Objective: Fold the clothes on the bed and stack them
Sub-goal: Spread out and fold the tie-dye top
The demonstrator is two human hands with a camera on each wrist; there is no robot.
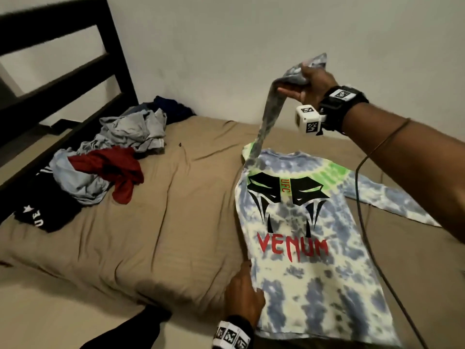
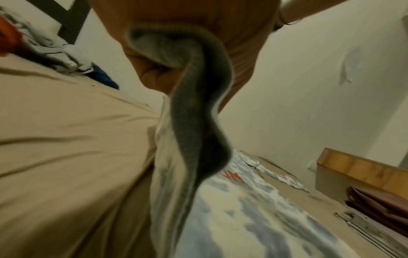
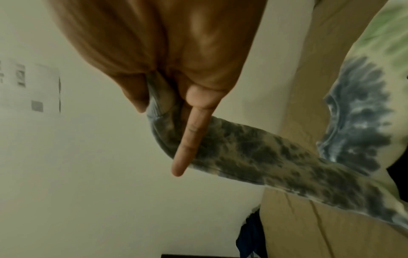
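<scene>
A tie-dye long-sleeved shirt (image 1: 302,248) with a black mask print and red lettering lies face up on the tan bed (image 1: 163,222). My right hand (image 1: 304,84) grips the cuff of its left sleeve (image 1: 266,127) and holds it high above the collar; the sleeve hangs down to the shoulder. In the right wrist view the hand (image 3: 154,78) holds the sleeve (image 3: 264,157) with one finger (image 3: 189,136) sticking out straight. My left hand (image 1: 245,290) pinches the shirt's left side edge near the hem. In the left wrist view the curled fingers (image 2: 167,69) hold a fold of fabric (image 2: 194,113). The other sleeve lies flat to the right.
A heap of unfolded clothes (image 1: 113,152), grey, red, light blue and navy, lies at the far left by the dark headboard (image 1: 63,71). A black garment (image 1: 45,212) lies at the left edge. A cable (image 1: 362,210) crosses the shirt's right side. Wooden furniture (image 2: 364,171) stands beyond the bed.
</scene>
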